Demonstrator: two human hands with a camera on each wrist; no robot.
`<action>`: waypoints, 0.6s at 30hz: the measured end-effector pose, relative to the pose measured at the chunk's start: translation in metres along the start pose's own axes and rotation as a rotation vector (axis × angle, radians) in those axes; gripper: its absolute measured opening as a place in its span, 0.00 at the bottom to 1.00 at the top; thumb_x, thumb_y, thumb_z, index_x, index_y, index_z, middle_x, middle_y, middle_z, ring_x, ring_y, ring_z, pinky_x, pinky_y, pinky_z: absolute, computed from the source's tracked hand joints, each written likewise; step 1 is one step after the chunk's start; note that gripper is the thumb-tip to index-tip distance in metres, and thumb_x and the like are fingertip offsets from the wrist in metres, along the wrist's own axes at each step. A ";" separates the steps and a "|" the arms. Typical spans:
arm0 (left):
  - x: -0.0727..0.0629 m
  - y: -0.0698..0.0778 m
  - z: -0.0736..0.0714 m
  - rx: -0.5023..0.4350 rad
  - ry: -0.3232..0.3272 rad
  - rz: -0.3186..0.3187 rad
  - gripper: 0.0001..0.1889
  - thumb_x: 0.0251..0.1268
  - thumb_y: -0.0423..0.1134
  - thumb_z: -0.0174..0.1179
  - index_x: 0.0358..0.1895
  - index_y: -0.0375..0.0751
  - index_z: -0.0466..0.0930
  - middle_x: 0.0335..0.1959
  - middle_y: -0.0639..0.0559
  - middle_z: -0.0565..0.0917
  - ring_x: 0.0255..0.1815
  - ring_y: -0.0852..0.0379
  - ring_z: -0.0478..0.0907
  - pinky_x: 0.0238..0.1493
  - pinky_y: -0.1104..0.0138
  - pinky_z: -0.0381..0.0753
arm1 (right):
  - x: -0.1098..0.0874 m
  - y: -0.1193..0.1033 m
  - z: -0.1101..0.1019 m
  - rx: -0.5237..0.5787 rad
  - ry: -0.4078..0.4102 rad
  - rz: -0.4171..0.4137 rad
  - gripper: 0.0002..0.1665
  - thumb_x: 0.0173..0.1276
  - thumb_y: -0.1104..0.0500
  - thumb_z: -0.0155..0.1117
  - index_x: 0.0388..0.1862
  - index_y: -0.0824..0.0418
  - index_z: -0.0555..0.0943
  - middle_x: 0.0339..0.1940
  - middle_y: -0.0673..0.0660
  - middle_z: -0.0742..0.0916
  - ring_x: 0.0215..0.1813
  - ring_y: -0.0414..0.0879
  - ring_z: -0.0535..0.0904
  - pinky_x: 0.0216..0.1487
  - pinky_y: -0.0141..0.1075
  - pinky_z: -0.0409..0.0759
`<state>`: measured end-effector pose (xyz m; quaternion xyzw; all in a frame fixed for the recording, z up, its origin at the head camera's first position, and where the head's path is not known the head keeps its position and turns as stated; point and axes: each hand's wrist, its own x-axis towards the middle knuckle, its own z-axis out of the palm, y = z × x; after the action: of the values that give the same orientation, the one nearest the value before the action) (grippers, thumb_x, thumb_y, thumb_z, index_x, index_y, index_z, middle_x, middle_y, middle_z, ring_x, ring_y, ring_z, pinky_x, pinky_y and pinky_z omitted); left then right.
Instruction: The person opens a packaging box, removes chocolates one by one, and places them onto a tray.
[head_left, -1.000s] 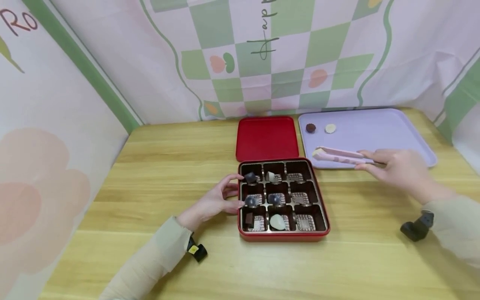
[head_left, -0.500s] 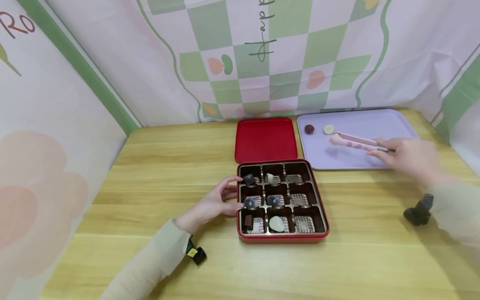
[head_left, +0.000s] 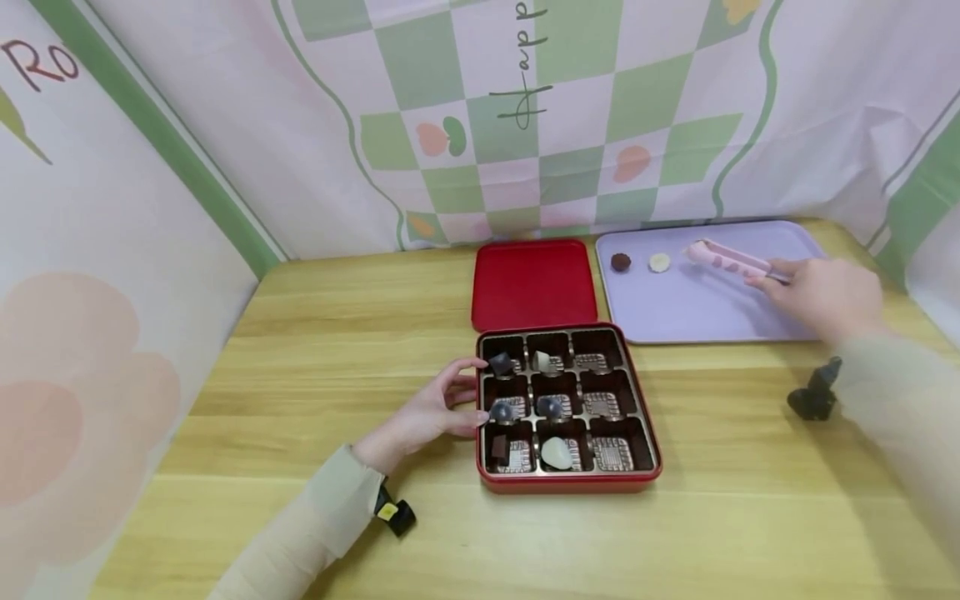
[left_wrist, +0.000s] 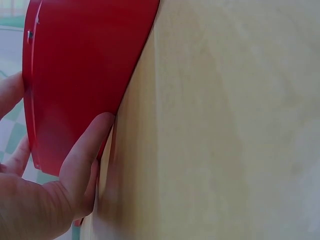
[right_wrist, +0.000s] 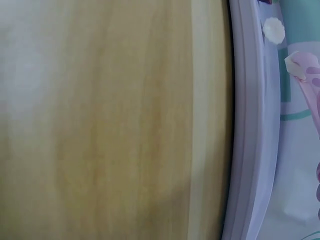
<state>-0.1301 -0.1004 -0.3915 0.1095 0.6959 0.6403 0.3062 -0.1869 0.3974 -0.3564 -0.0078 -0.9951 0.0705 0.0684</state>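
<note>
My right hand grips pink tongs over the lilac tray. In the right wrist view, a whitish chocolate piece sits at the tongs' tips. On the tray lie a white scalloped chocolate and a dark brown one. My left hand touches the left side of a red box, thumb and fingers spread along its wall. Chocolates fill the box's left and middle columns, among them a dark dome and a white piece; the right column's compartments are bare.
A red lid lies flat behind the box, left of the tray. All stand on a wooden table. A patterned cloth hangs right behind the tray and lid, and another cloth wall rises at the left.
My right hand has carried the tongs with the whitish piece rightward and toward the back of the tray, past the white scalloped chocolate. The left hand keeps its place on the box.
</note>
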 end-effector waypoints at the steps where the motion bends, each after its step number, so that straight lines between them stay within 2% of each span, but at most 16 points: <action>1: 0.000 0.000 0.000 -0.001 0.000 0.001 0.38 0.56 0.22 0.60 0.69 0.47 0.57 0.66 0.32 0.60 0.66 0.37 0.62 0.47 0.55 0.85 | 0.001 0.000 0.000 -0.001 -0.003 0.008 0.40 0.67 0.31 0.46 0.58 0.61 0.76 0.26 0.77 0.79 0.19 0.57 0.70 0.13 0.43 0.61; 9: 0.000 -0.001 0.000 -0.010 -0.002 -0.002 0.38 0.55 0.21 0.59 0.69 0.47 0.57 0.66 0.32 0.60 0.66 0.38 0.62 0.46 0.56 0.85 | 0.006 0.004 0.005 -0.029 -0.058 0.031 0.43 0.67 0.30 0.42 0.60 0.63 0.74 0.33 0.80 0.79 0.21 0.60 0.72 0.16 0.44 0.63; 18: 0.002 -0.002 -0.002 -0.002 -0.001 0.017 0.38 0.55 0.21 0.60 0.69 0.47 0.57 0.66 0.32 0.60 0.67 0.37 0.62 0.47 0.56 0.85 | 0.009 0.007 0.009 -0.029 -0.075 0.046 0.44 0.66 0.28 0.41 0.61 0.62 0.73 0.40 0.82 0.78 0.24 0.62 0.73 0.17 0.45 0.64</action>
<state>-0.1319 -0.1010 -0.3937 0.1155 0.6942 0.6434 0.3011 -0.1972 0.4029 -0.3647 -0.0288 -0.9975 0.0577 0.0294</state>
